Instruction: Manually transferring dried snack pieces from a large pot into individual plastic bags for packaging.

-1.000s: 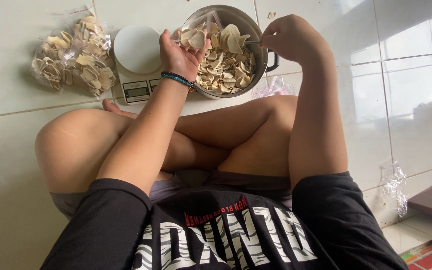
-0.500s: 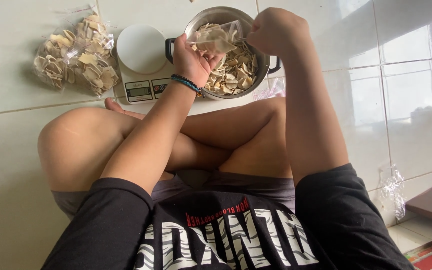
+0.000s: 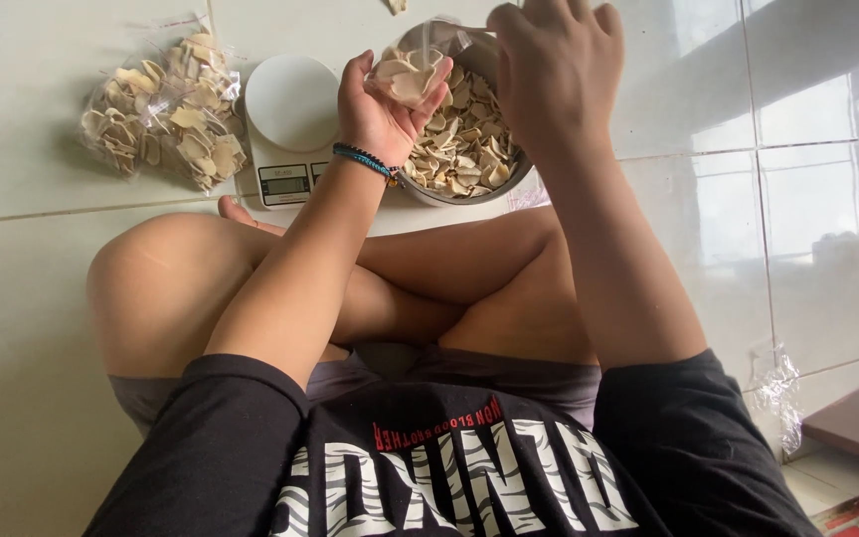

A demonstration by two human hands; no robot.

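We see the left hand (image 3: 382, 107) cupped palm up, its fingers (image 3: 428, 91) curled loosely around a small heap of pale chips (image 3: 405, 80). A beaded bracelet (image 3: 364, 159) sits on that wrist. The right hand (image 3: 554, 70) hangs knuckles up just beside it, fingers bent downward and pinching the edge of a clear plastic bag (image 3: 439, 38); how tightly they close we cannot tell, since the fingertips are hidden from us.

Both hands hover above a metal bowl (image 3: 469, 189) full of more chips (image 3: 461, 144) on the tiled floor (image 3: 12, 129). Touching the bowl's left side stands a white kitchen scale (image 3: 290, 129). Further left lie filled bags of chips (image 3: 166, 124). Below the hands we see crossed bare legs (image 3: 280, 288) and a black shirt (image 3: 449, 467).
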